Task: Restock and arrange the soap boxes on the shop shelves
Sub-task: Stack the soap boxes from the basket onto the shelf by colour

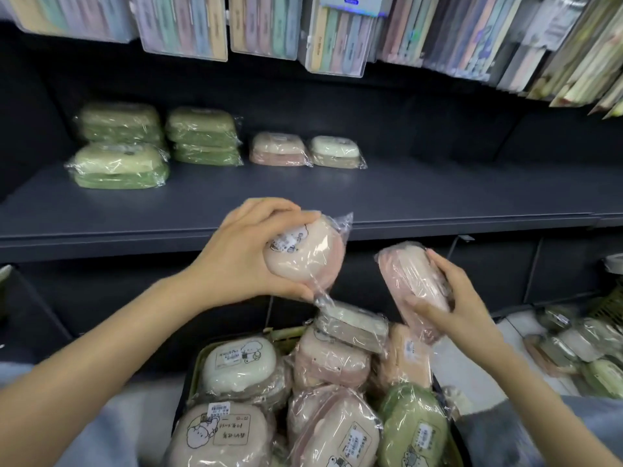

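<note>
My left hand (246, 254) grips a pink plastic-wrapped soap box (308, 254) just below the front edge of the dark shelf (438, 197). My right hand (455, 308) holds a second pink wrapped soap box (409, 281), tilted on its side. Both are above a basket (192, 369) filled with several wrapped boxes in white, pink, beige and green. On the shelf stand green soap boxes (121, 146) in stacks at the left, then a pink box (278, 149) and a cream box (335, 152).
Packs of coloured stationery (269, 25) hang above the shelf. More wrapped soap boxes (580, 348) lie on a lower surface at the right. The right half of the shelf is bare.
</note>
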